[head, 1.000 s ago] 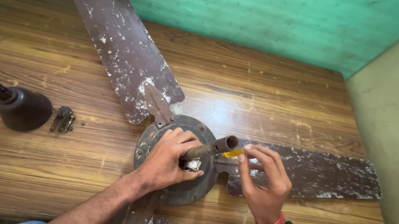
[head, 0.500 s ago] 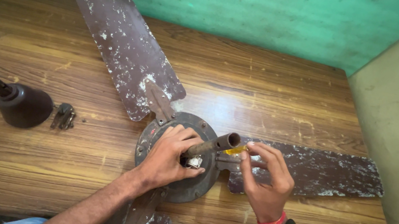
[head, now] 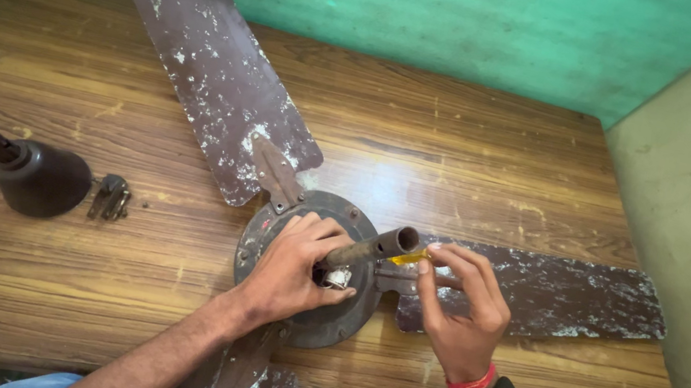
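Head view: our left hand (head: 291, 269) grips the base of the rod (head: 374, 247) rising from the fan hub (head: 264, 232), fingers clenched around it. Our right hand (head: 458, 302) pinches a small yellow piece (head: 408, 256) at the rod's open top end. Hub sits on the table (head: 483, 152), near its front edge, blades (head: 201, 48) attached. Dark cup-shaped cover (head: 40, 176) lies well left, metal clip (head: 109, 197) just beside it; we can't see inside the cover.
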